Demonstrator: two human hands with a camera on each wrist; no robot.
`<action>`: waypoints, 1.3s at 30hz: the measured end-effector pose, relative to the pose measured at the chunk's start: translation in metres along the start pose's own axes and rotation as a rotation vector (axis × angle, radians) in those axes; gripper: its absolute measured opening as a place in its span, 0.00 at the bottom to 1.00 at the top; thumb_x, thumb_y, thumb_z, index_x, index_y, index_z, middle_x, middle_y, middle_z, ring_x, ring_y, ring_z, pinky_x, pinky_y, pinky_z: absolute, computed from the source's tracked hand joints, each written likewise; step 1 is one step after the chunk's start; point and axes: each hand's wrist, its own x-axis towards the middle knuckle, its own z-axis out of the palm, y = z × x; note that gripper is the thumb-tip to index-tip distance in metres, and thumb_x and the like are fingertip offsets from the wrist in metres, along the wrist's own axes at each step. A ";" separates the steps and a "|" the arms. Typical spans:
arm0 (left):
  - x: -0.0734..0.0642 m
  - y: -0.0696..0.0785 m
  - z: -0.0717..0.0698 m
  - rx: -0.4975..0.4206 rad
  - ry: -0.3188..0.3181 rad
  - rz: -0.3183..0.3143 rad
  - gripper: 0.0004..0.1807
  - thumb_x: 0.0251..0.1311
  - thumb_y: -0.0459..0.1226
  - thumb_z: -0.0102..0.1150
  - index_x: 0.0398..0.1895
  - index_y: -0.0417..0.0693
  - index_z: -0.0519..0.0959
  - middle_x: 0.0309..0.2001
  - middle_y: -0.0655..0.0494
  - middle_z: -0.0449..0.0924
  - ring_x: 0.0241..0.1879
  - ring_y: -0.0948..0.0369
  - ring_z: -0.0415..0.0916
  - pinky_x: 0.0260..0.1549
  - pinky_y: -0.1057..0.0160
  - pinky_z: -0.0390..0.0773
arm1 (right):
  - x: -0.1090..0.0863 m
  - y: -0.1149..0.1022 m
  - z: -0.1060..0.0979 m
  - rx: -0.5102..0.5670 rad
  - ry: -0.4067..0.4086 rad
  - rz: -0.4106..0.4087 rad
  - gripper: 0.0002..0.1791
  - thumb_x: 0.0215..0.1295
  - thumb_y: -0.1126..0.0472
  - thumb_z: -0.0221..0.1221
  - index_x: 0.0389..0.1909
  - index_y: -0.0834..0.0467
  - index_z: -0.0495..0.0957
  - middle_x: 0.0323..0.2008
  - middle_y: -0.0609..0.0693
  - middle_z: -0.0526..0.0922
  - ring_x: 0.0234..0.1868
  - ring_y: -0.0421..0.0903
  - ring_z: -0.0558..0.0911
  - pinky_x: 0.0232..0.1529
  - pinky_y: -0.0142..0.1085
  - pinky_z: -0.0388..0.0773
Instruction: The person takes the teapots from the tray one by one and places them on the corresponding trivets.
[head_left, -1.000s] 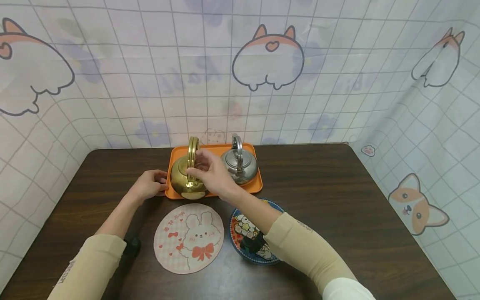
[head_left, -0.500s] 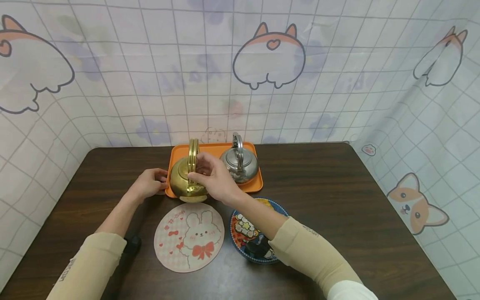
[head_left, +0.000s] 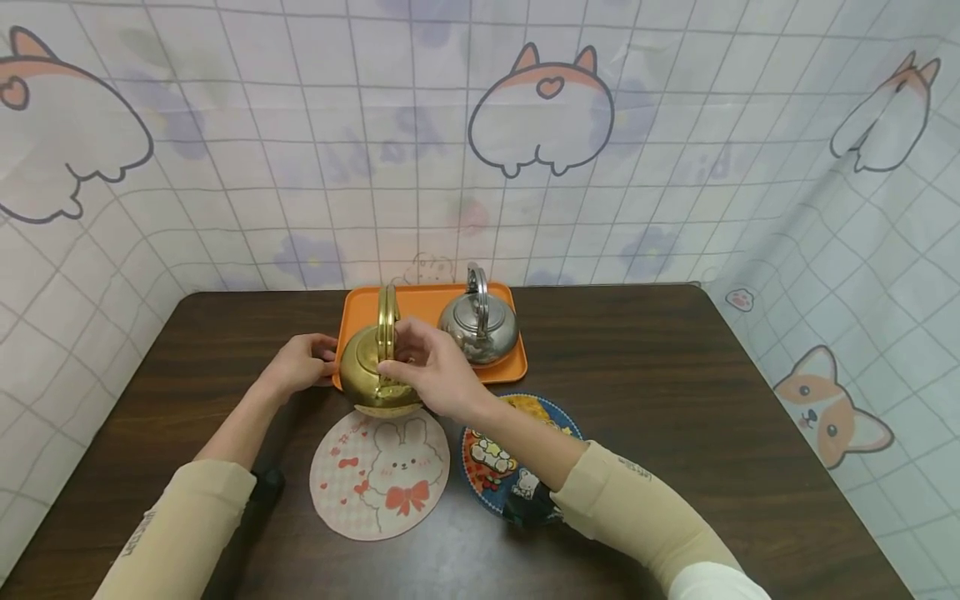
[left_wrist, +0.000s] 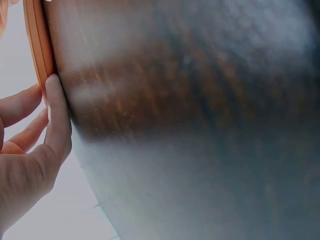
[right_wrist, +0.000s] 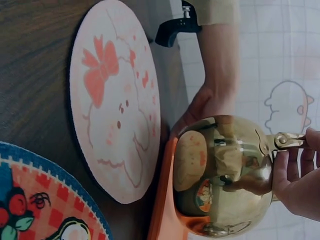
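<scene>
My right hand [head_left: 438, 367] pinches the upright handle of a shiny gold kettle [head_left: 363, 383]. This kettle stands over the front left of the orange tray [head_left: 427, 297], and its body overlaps the top of a round pink bunny mat [head_left: 341, 500] in the head view. Its polished side mirrors the mats in the right wrist view, where the fingers curl at the handle's base. Thumb and bent fingers of my left hand [head_left: 298, 365] hold the tray's left rim [left_wrist: 39, 40]. A silver kettle [head_left: 480, 333] sits upright on the tray's right half.
Right of the pink mat lies a round blue-edged cartoon mat [head_left: 476, 475], partly under my right forearm. The dark wooden table [head_left: 637, 375] meets a tiled-pattern curtain [head_left: 675, 125] at the back and sides.
My right hand has brought the gold kettle a little toward me, over the tray's front edge and the pink mat's far edge. My left hand stays at the tray.
</scene>
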 end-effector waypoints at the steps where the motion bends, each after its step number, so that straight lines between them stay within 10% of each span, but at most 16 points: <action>1: 0.000 0.000 0.000 0.000 0.000 0.001 0.27 0.71 0.25 0.56 0.68 0.19 0.63 0.52 0.29 0.73 0.42 0.51 0.81 0.42 0.55 0.88 | -0.001 0.000 0.000 0.003 -0.003 -0.006 0.13 0.71 0.71 0.63 0.53 0.65 0.75 0.48 0.58 0.82 0.46 0.44 0.83 0.47 0.35 0.83; 39: 0.000 0.003 0.001 -0.008 -0.006 0.008 0.26 0.69 0.22 0.55 0.67 0.18 0.63 0.51 0.28 0.73 0.41 0.52 0.82 0.41 0.55 0.88 | -0.036 -0.002 0.015 0.060 -0.056 0.045 0.12 0.70 0.71 0.63 0.51 0.65 0.76 0.45 0.57 0.82 0.44 0.45 0.83 0.46 0.32 0.83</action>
